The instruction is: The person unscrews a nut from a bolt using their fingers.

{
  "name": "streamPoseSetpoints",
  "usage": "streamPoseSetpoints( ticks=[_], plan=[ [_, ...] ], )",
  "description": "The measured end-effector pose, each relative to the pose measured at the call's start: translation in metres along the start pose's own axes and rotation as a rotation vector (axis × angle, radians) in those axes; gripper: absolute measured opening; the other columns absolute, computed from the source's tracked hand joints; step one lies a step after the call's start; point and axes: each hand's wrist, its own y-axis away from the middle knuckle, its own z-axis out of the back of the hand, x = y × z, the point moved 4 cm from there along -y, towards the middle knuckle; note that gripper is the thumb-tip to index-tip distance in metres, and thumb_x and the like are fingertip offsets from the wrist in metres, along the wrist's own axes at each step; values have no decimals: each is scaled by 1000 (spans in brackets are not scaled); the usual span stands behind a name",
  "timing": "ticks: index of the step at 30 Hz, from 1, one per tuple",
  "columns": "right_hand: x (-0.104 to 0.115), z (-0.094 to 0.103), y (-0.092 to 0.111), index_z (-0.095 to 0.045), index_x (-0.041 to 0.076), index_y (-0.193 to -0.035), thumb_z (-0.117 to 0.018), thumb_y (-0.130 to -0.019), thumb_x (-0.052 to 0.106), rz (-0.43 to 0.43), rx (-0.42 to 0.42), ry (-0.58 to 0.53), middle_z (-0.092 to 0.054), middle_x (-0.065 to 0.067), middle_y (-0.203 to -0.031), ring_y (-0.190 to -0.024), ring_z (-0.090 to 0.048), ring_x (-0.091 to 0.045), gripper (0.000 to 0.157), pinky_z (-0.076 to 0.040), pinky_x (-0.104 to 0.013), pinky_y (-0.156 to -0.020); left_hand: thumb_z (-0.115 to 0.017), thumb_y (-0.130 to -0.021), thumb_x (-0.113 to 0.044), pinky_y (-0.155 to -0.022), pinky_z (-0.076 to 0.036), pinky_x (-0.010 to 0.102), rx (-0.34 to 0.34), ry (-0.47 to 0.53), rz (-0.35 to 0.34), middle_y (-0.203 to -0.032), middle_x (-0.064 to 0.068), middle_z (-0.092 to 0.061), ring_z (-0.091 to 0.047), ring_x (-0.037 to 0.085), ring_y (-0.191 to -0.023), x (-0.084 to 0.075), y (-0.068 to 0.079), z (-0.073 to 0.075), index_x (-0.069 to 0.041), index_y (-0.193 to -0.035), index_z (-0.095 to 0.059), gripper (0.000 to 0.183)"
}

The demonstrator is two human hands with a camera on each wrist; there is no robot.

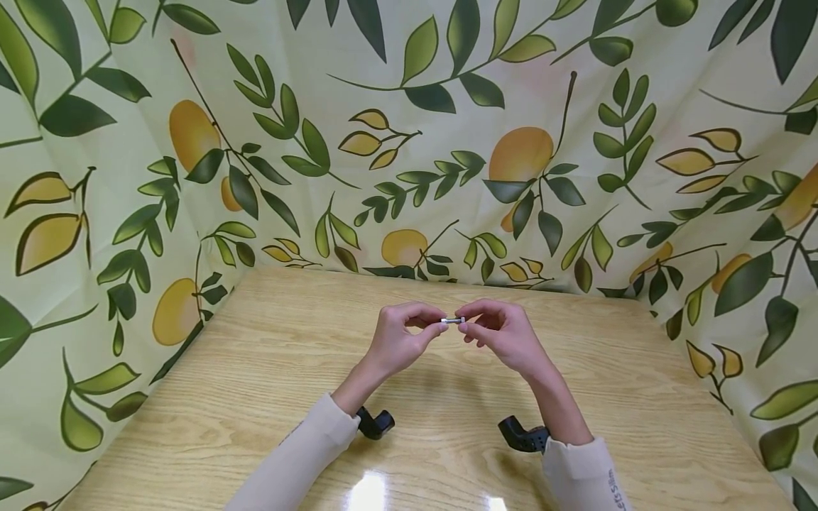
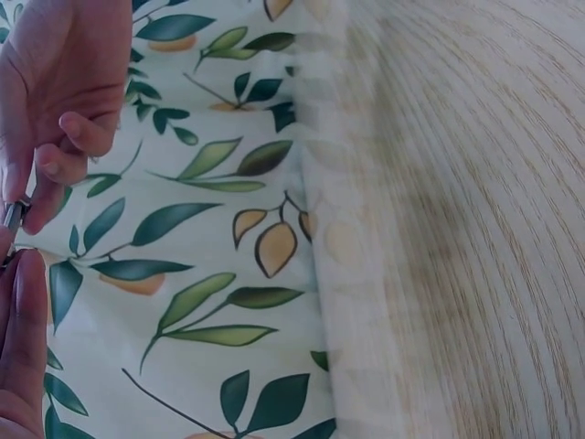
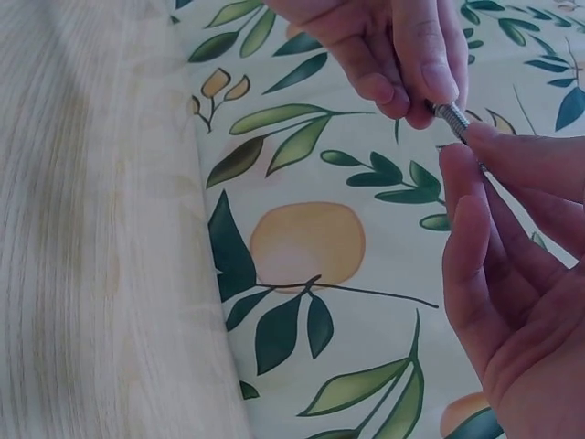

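A small metal bolt (image 1: 453, 321) lies roughly level between both hands, raised above the table. My left hand (image 1: 401, 335) pinches its left end between thumb and fingertips. At the other end, where the bolt looks wider, thumb and fingers of my right hand (image 1: 503, 336) grip it. Threads show along the bolt's shaft (image 3: 452, 121) in the right wrist view, with the left hand (image 3: 393, 46) above and the right hand (image 3: 526, 302) below. Fingertips hide both ends in the left wrist view, leaving a short stretch of metal (image 2: 13, 216) visible.
The light wood table (image 1: 268, 397) spreads under both arms. Leaf-and-fruit printed cloth (image 1: 409, 199) rises behind it and on both sides. Black wrist mounts (image 1: 377, 424) hang below the forearms, close over the table.
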Motion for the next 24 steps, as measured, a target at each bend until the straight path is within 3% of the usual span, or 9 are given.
streamPoseSetpoints(
  ticks=[4,11,16,24],
  plan=[
    [1,-1,1,-73,-4,-111,-75,-93,3,4,-7,-18,-72,-26,-101,-74,-72,-13,19,-65,-32,-70,-80,-89,-6,-71,-64,24,-1,11,6,-90,9,-80,-76,12,-76,1,0,0,-4,-96,-79,7],
    [2,-2,1,-73,-6,-109,-75,-92,-1,19,-20,-64,-71,-31,-108,-82,-75,-9,18,-64,-24,-80,-80,-89,-6,-69,-64,26,-3,54,41,-90,9,-80,-75,11,-74,5,0,0,-4,-95,-79,7],
    [4,-2,0,-74,-5,-108,-75,-91,-2,37,-36,-77,-73,-24,-107,-89,-75,-8,17,-64,-24,-83,-80,-90,-7,-69,-64,26,-2,66,41,-89,9,-80,-75,10,-74,4,0,0,-4,-95,-79,7],
    [3,-1,0,-75,-2,-111,-78,-92,8,17,-60,-73,-76,-18,-108,-88,-76,-10,22,-63,-25,-84,-80,-89,-7,-70,-64,25,-3,73,40,-90,9,-80,-76,12,-74,4,0,0,-4,-97,-79,8]
  ],
)
